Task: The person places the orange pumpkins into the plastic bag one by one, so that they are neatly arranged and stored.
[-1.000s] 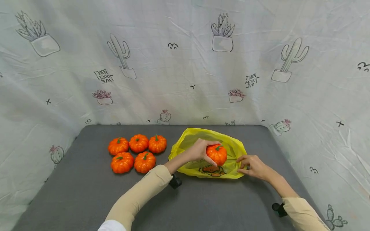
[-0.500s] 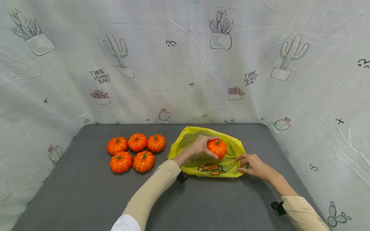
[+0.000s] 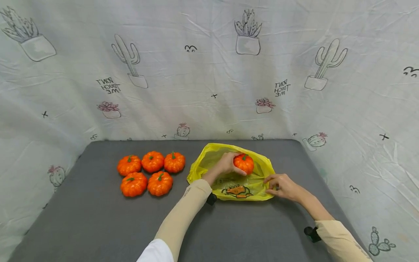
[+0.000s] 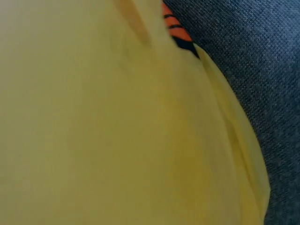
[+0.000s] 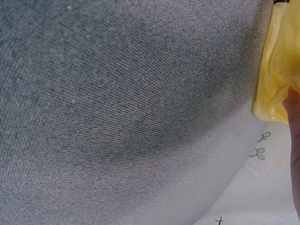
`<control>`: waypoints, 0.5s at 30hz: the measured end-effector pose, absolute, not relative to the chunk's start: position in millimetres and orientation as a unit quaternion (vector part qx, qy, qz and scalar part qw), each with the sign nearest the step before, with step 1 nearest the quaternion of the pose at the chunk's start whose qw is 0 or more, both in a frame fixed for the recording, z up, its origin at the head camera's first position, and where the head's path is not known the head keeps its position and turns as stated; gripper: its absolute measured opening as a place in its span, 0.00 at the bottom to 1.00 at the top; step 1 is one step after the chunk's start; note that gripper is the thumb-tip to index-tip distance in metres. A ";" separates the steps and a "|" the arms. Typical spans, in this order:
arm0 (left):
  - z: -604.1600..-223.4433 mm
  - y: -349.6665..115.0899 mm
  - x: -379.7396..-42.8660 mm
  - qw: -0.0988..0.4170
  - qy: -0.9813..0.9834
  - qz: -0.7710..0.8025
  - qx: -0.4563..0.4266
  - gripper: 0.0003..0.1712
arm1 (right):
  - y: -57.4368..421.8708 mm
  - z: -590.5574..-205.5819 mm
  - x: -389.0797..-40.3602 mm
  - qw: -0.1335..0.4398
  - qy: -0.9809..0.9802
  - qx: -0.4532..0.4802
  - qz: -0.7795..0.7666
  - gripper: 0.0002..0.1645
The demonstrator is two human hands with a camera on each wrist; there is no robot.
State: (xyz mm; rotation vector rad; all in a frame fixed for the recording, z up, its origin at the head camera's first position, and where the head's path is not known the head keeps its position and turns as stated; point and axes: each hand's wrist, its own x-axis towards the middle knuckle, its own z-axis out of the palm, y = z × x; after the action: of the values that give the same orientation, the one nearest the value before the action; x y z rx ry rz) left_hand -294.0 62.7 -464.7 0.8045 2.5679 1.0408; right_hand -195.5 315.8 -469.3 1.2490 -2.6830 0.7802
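Main worry from here, imo, is the bag (image 3: 263,167). It looks thin and floppy, so if the right hand (image 3: 285,186), pinching its edge at about 4 o'clock on the bag, lets that edge slip, the mouth could sag in on the left hand (image 3: 228,163). That one has its fingers and thumb wrapped round a pumpkin (image 3: 244,164), sitting within the bag's mouth toward 2 o'clock. Can't tell if it's touching the bottom.

Other thing: the left arm crosses the rim from around 7 o'clock, so a sleeve (image 3: 186,211) or the black wrist camera (image 3: 211,199) could snag the plastic coming out and drag the whole thing along. Also the pumpkin looks shiny and probably slick, so a loose grip might let it roll.

Texture-wise: squat, ribbed, glossy orange with a stubby green stem, same as the five other pumpkins (image 3: 134,184) bunched over at 9 o'clock. The bag's crinkly yellow with an orange and black print. The table (image 3: 229,229) is grey with a fine woven look, and the curtain (image 3: 196,80) past 12 is creased pale cloth with cactus doodles.
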 end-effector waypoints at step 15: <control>-475.8 70.2 -302.0 0.138 0.873 0.366 0.291 0.50 | 312.6 -470.6 -197.5 0.043 -0.876 0.414 0.242 0.12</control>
State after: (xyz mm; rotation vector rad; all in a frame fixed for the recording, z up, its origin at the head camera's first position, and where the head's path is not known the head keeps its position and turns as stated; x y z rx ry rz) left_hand -302.0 70.2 -475.8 0.8427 2.5238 1.0594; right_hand -197.5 312.6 -470.6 1.2670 -2.6807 0.7393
